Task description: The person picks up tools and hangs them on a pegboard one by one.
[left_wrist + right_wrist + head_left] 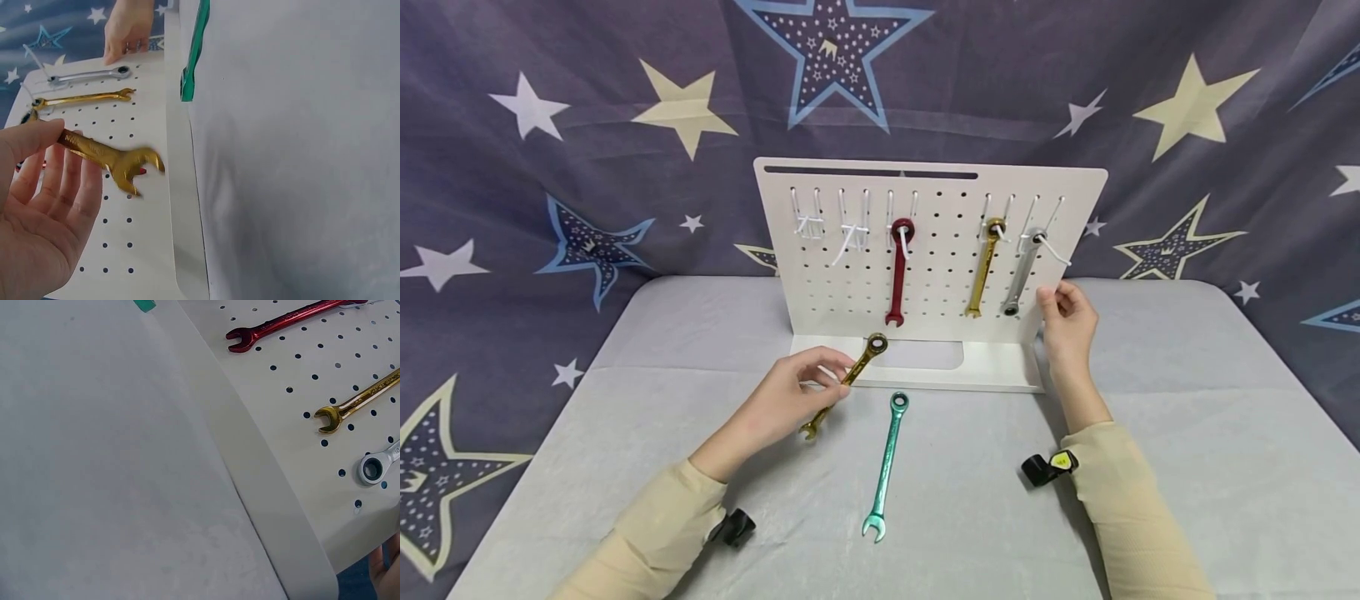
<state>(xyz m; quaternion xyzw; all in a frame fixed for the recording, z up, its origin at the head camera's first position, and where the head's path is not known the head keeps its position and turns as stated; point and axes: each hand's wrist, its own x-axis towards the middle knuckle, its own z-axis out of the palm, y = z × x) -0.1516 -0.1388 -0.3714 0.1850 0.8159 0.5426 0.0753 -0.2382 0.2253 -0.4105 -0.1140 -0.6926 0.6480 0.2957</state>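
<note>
My left hand (pixel 790 390) pinches a dark gold combination wrench (pixel 867 357) between thumb and fingers, its ring end up toward the pegboard. In the left wrist view, the open end of this wrench (pixel 128 165) points away from the palm. My right hand (pixel 1070 327) grips the right edge of the white pegboard (pixel 850 292), thumb in front and fingers behind. On the board's hooks hang a red wrench (pixel 898 275), a gold wrench (pixel 982 271) and a silver wrench (pixel 1024 273). A green wrench (pixel 889 462) lies on the table in front, ring end toward the board.
White hooks (pixel 808 223) and more hooks (pixel 852 233) project from the board's left part. The board's base (pixel 1000 367) rests on a grey-covered table (pixel 1187 433). Behind hangs a dark star-patterned cloth (pixel 985 83). A black camera (pixel 735 527) sits at my left wrist.
</note>
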